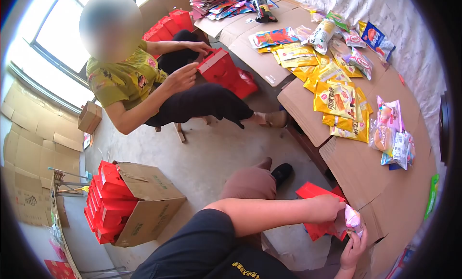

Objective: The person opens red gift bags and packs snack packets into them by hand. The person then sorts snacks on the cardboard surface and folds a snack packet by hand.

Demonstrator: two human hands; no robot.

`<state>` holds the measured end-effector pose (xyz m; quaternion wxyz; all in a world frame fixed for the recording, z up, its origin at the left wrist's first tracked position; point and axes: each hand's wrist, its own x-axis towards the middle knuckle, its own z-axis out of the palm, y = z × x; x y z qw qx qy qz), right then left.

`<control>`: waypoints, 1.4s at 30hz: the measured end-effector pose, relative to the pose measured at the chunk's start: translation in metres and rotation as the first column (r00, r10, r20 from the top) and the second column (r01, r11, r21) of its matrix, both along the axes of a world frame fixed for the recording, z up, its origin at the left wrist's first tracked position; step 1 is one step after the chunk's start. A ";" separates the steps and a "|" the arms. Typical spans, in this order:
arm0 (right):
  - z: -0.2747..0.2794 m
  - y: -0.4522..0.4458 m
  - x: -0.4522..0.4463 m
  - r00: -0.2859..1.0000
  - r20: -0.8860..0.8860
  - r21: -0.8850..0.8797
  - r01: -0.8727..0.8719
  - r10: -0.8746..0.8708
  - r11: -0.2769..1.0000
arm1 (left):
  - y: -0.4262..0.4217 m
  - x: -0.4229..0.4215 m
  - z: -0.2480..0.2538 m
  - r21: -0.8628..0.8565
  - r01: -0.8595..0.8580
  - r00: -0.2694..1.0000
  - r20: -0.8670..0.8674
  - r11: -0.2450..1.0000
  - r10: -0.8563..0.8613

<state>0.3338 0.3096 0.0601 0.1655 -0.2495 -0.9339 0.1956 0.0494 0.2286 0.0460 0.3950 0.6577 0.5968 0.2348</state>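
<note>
My left hand is closed on the upper edge of a red paper bag at the lower right, beside the cardboard-covered table. At the bag's opening, my right hand has its fingers on a small pink and white packet. Further up the table, yellow snack packets lie in an overlapping row. Near its right edge are pink packets and a white and blue packet.
Another person sits at upper left, holding a red bag. A cardboard box full of red bags stands on the floor. Red folded sheets are stacked at the table's far end. A green packet lies far right.
</note>
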 end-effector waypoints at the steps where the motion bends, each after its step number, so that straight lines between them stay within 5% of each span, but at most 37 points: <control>1: -0.001 0.000 0.002 1.000 0.000 -0.014 0.008 -0.008 1.000 | 0.001 0.000 0.000 -0.001 0.006 1.000 0.002 1.000 -0.006; 10: -0.008 0.006 0.004 0.994 0.086 -0.065 -0.056 0.061 0.996 | 0.002 0.008 -0.004 0.104 0.082 0.991 -0.116 0.991 -0.069; 15: -0.003 0.006 -0.006 0.991 0.101 -0.085 -0.078 0.086 0.993 | 0.000 0.007 0.005 0.316 0.262 0.912 -0.391 0.912 -0.126; 42: 0.005 0.003 -0.048 0.978 0.178 -0.155 -0.081 0.109 0.985 | -0.002 0.017 0.005 0.283 0.331 0.868 -0.464 0.900 -0.174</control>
